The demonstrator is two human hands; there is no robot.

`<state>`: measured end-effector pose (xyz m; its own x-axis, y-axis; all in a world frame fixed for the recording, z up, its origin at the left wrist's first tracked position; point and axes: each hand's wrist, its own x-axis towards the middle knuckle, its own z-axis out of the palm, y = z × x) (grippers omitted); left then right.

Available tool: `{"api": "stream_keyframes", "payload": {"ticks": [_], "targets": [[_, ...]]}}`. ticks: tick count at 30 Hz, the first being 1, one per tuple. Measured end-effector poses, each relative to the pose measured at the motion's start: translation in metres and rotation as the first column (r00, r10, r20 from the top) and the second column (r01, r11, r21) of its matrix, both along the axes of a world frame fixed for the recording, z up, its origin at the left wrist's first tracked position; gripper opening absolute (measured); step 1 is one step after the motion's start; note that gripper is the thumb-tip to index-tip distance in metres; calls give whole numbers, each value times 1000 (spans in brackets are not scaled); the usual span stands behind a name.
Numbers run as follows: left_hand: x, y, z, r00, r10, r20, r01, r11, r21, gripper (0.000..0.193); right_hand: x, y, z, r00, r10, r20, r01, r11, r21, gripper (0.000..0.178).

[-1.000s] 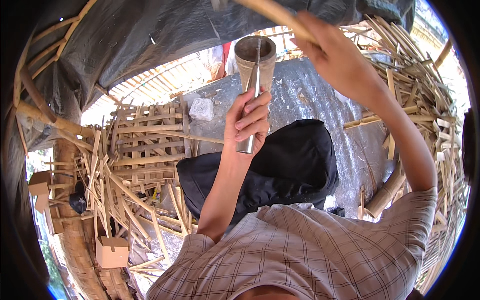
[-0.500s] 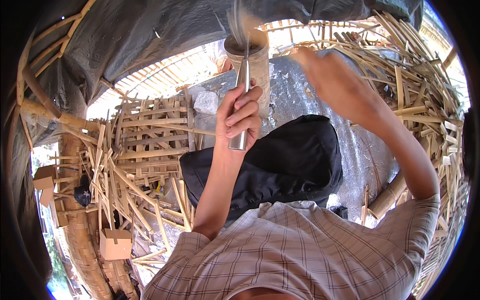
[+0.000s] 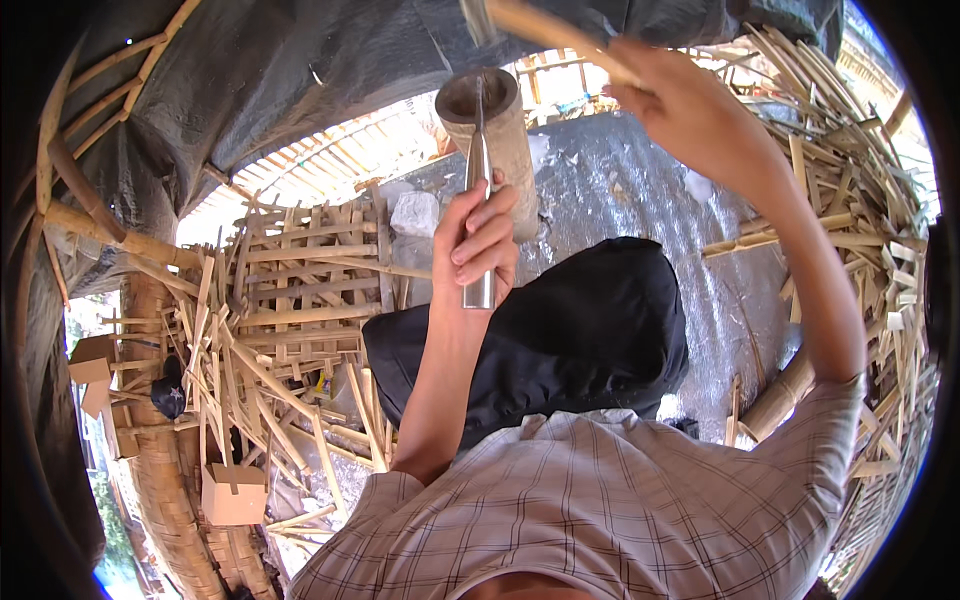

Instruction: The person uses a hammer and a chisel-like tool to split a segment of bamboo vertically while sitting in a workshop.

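My left hand (image 3: 487, 235) is wrapped round the shiny metal handle of a narrow-bladed tool (image 3: 479, 292), held upright. Its thin blade, seen edge-on, points away from me across the mouth of a thick hollow tube (image 3: 512, 150), which looks like bamboo. I cannot tell whether the blade touches the rim. Higher up, my right hand (image 3: 690, 115) grips the wooden handle of a hammer (image 3: 565, 38). The hammer's blurred metal head is at the top edge, beyond the tube's mouth and apart from it.
Split bamboo strips (image 3: 815, 130) are heaped along the right. On the left stand a woven bamboo panel (image 3: 310, 255) and more loose strips. A pale stone block (image 3: 414, 213) lies beside the tube. Dark plastic sheeting (image 3: 300, 70) hangs at the back, and a cardboard box (image 3: 234, 494) sits lower left.
My right hand has moved slightly up and right, drawing the hammer away from the blade. The tube has tilted a little to the left, and my left hand keeps its hold.
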<state>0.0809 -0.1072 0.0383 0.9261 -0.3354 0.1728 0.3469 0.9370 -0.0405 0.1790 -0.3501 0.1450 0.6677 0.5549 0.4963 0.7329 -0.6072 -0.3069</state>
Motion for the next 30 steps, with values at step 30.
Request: {"api": "stream_keyframes", "payload": {"ticks": [30], "targets": [[6,-16,-6,992,-118,-39,121,991,66,25,-16,7,-31,989,-17,-149,14,1000,-18,18]]}}
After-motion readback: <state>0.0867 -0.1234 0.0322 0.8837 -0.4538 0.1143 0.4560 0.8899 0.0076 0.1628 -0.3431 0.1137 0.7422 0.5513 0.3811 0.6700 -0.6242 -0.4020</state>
